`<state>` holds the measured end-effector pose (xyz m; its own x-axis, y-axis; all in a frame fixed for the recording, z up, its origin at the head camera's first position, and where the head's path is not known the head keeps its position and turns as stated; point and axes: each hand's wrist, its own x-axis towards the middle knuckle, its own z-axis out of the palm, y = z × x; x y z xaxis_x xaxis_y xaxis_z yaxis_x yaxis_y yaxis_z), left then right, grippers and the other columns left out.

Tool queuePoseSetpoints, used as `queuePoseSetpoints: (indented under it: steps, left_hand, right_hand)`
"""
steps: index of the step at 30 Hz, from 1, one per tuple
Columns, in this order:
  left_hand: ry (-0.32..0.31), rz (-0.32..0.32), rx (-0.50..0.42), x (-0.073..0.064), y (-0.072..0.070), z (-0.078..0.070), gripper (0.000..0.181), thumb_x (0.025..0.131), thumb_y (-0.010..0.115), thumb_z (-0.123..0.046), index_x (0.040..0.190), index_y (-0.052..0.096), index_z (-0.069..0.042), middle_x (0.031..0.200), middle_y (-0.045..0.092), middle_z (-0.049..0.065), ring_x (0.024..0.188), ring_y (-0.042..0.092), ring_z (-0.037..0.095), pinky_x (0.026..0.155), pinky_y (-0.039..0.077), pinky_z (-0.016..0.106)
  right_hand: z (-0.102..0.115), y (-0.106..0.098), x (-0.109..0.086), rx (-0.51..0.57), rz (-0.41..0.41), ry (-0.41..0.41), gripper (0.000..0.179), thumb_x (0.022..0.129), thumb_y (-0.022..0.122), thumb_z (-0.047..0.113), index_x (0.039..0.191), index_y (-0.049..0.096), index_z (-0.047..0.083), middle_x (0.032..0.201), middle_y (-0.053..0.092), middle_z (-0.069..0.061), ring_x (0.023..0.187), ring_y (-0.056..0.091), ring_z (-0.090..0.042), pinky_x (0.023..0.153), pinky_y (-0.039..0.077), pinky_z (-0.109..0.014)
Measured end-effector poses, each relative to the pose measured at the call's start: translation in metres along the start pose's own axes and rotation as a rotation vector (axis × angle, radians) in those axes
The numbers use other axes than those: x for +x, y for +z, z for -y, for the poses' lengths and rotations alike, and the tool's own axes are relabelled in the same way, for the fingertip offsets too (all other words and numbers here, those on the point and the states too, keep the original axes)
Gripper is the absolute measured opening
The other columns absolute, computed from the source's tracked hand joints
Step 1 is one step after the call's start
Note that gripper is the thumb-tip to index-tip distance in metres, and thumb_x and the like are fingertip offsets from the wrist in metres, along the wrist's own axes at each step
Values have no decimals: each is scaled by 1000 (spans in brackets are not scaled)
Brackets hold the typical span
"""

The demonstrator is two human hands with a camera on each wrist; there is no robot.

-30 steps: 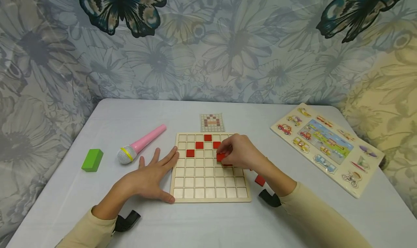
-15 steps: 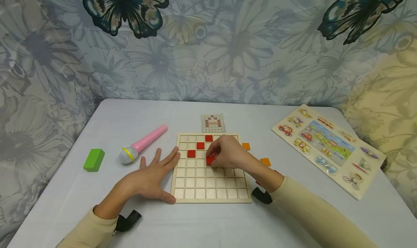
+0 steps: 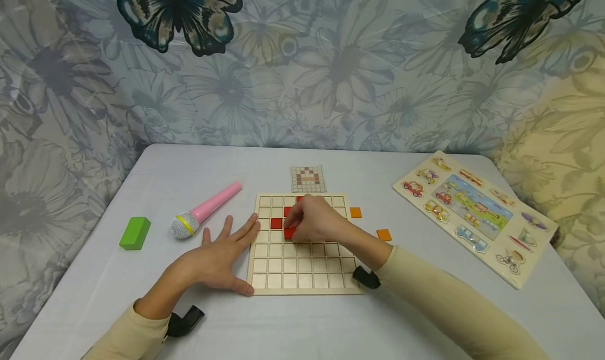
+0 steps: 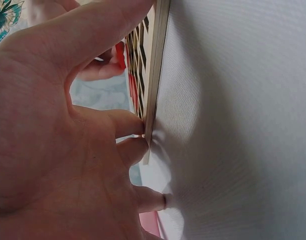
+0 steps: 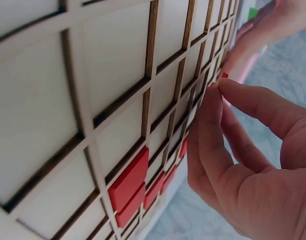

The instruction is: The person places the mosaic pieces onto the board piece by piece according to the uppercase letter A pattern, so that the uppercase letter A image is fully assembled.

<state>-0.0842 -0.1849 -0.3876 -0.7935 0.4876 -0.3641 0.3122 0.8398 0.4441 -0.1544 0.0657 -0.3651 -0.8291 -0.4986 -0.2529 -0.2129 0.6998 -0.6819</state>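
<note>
A wooden grid board (image 3: 302,290) lies on the table, with red square tiles (image 3: 276,223) set in some upper cells. Over its upper middle, my right hand (image 3: 317,219) pinches a red tile (image 3: 289,234) between thumb and fingers. The right wrist view shows several red tiles (image 5: 129,182) seated in the grid below that hand (image 5: 263,155). My left hand (image 3: 218,259) is spread flat at the board's left edge, fingertips and thumb touching the frame. In the left wrist view, fingers of that hand (image 4: 78,150) meet the board's side (image 4: 155,75).
Behind the board lies a small pattern card (image 3: 308,179). Two orange tiles (image 3: 356,212) lie to its right. A pink toy microphone (image 3: 208,208) and a green block (image 3: 134,233) lie left. A vehicle picture puzzle (image 3: 475,218) sits at the right.
My right hand has moved left across the board with the red tile pinched in it, uncovering the orange tiles on the right. The left hand stays at the board's edge.
</note>
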Motion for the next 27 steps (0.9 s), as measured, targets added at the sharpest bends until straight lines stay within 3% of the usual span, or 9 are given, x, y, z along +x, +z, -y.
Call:
queuePoseSetpoints:
  steps: [10, 27]
  left_hand:
    - [6, -1, -5, -1, 0, 1, 134, 70, 90, -62, 169, 13, -15, 178, -2, -2, 157, -5, 57, 106, 1, 91]
    - [10, -1, -8, -1, -1, 1, 133, 70, 90, -61, 169, 14, -14, 178, -1, 0, 157, -6, 57, 105, 1, 91]
  right_hand:
    - [12, 8, 12, -86, 14, -27, 26, 67, 86, -6, 81, 79, 15, 73, 68, 4, 72, 60, -12, 64, 50, -24]
    - [22, 17, 24, -134, 44, -17, 24, 67, 88, -5, 80, 79, 12, 69, 66, 3, 67, 58, -11, 59, 48, -22]
